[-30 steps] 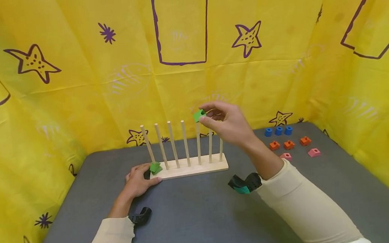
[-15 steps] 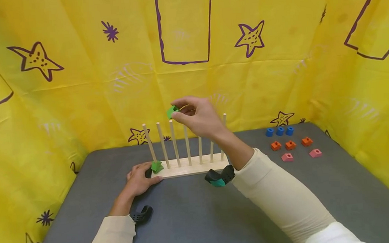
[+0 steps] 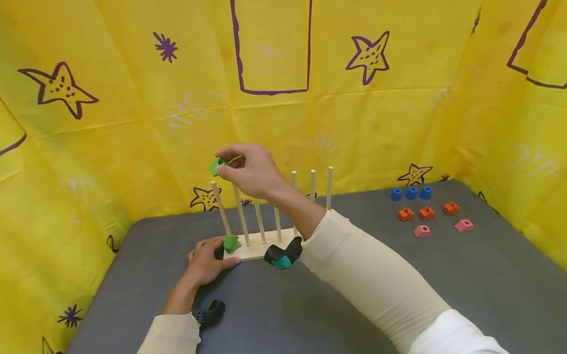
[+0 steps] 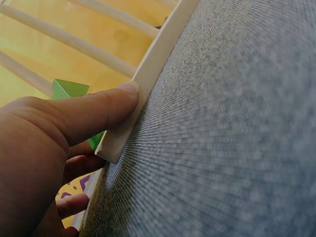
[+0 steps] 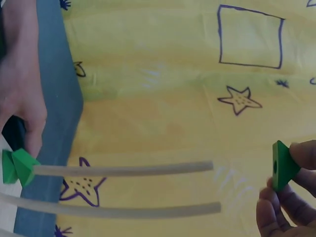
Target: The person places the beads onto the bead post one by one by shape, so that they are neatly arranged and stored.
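My right hand (image 3: 253, 171) pinches a green triangular block (image 3: 217, 165) with a hole in it. The block is just above the tip of the leftmost peg (image 3: 221, 209) on a wooden peg rack (image 3: 255, 251). In the right wrist view a gap separates this block (image 5: 283, 166) from the peg's tip (image 5: 211, 165). Two green blocks (image 3: 231, 243) sit stacked at the foot of that peg. With thumb in front and fingers behind, my left hand (image 3: 205, 264) holds the rack's left end. The left wrist view has the thumb (image 4: 111, 108) on the base's edge.
At the right on the grey table (image 3: 351, 304) lie three blue cylinders (image 3: 411, 192), three orange notched blocks (image 3: 427, 213) and two pink blocks (image 3: 464, 225). Other upright pegs (image 3: 329, 187) stand along the rack, some behind my right arm. A yellow patterned cloth (image 3: 279, 117) hangs behind.
My right hand has carried the green block leftward, from over the rack's right-hand pegs to the leftmost peg. My left hand keeps its hold on the rack's end.
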Motion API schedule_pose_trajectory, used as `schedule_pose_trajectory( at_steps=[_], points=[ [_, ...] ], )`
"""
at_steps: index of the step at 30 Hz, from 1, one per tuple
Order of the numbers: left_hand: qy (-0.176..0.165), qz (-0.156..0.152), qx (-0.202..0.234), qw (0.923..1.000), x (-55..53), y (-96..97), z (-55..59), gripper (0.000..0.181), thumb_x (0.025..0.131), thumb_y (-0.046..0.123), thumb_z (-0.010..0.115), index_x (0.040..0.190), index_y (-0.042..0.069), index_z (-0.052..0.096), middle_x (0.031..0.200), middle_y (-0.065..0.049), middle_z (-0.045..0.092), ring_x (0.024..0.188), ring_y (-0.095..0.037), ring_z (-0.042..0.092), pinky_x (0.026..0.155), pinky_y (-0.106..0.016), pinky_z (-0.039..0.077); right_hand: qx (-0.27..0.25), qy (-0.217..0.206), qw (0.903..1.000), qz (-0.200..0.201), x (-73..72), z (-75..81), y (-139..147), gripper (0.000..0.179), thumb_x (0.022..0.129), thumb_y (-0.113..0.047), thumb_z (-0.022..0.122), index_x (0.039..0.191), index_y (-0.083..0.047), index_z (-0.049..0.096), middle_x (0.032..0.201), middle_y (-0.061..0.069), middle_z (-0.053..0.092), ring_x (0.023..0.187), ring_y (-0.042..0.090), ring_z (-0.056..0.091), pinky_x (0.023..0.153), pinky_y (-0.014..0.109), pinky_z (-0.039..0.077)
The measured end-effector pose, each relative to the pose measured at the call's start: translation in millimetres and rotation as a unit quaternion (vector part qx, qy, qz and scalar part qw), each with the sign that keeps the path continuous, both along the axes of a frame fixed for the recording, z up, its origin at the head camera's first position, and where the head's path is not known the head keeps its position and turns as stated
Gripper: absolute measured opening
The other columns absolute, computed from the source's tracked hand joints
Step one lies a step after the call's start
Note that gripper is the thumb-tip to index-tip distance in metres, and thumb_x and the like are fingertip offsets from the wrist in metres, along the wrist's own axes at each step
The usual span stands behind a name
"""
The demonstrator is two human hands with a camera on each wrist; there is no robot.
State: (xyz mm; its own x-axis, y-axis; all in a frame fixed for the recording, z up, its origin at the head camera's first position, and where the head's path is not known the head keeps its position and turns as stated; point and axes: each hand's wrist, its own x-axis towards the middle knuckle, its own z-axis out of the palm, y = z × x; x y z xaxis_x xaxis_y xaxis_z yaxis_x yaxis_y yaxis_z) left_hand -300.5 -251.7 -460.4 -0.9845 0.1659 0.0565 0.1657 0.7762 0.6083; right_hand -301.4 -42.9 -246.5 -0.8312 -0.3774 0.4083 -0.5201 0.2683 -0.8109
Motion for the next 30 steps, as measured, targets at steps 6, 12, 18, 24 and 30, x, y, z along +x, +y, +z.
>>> schedule_pose_trajectory(
  at_steps=[6,12,18,24,30],
  points=[
    [0.011,-0.01,0.007,0.9999,0.8,0.1,-1.7,0.068,0.084,0.037,0.076,0.137,0.002,0.052,0.14,-0.021,0.045,0.128,-0.042,0.028,0.095,-0.061,0.014,-0.001,-0.007,0.9999,-0.014,-8.8,-12.6,-17.3,0.028,0.093,-0.013,0.067,0.12,-0.007,0.067,0.099,-0.001,0.066,0.087,0.011,0.059,0.071,0.026,0.049],
    [0.004,-0.01,0.011,0.9999,0.3,-1.6,-0.1,0.07,0.084,0.038,0.075,0.138,0.001,0.051,0.141,-0.022,0.044,0.128,-0.042,0.027,0.096,-0.061,0.013,0.016,-0.011,0.9993,-0.033,-10.7,-19.8,-28.2,0.029,0.094,-0.015,0.064,0.123,-0.009,0.066,0.108,0.0,0.066,0.094,0.012,0.059,0.076,0.025,0.048],
    [0.011,-0.009,0.009,0.9999,1.0,-1.9,2.8,0.071,0.084,0.038,0.076,0.138,0.0,0.051,0.141,-0.022,0.044,0.128,-0.042,0.028,0.095,-0.06,0.014,0.044,0.002,0.9979,-0.048,-13.0,-18.0,-35.6,0.03,0.095,-0.015,0.063,0.125,-0.01,0.065,0.115,0.001,0.065,0.102,0.014,0.058,0.078,0.024,0.047],
    [0.007,-0.007,0.015,0.9998,1.8,-2.3,1.9,0.07,0.083,0.037,0.076,0.138,0.001,0.051,0.141,-0.021,0.044,0.128,-0.041,0.027,0.096,-0.06,0.013,0.051,-0.016,0.9977,-0.042,-16.6,-27.3,-37.7,0.031,0.096,-0.016,0.063,0.126,-0.01,0.065,0.118,0.0,0.064,0.103,0.012,0.059,0.077,0.024,0.047],
    [0.007,-0.009,0.015,0.9998,2.4,-2.8,0.6,0.071,0.084,0.038,0.076,0.138,0.0,0.05,0.141,-0.021,0.044,0.128,-0.042,0.027,0.096,-0.06,0.013,0.02,-0.025,0.9986,-0.043,-15.1,-41.6,-40.5,0.03,0.095,-0.015,0.062,0.124,-0.009,0.066,0.116,0.001,0.065,0.097,0.011,0.059,0.073,0.023,0.049]
  ],
)
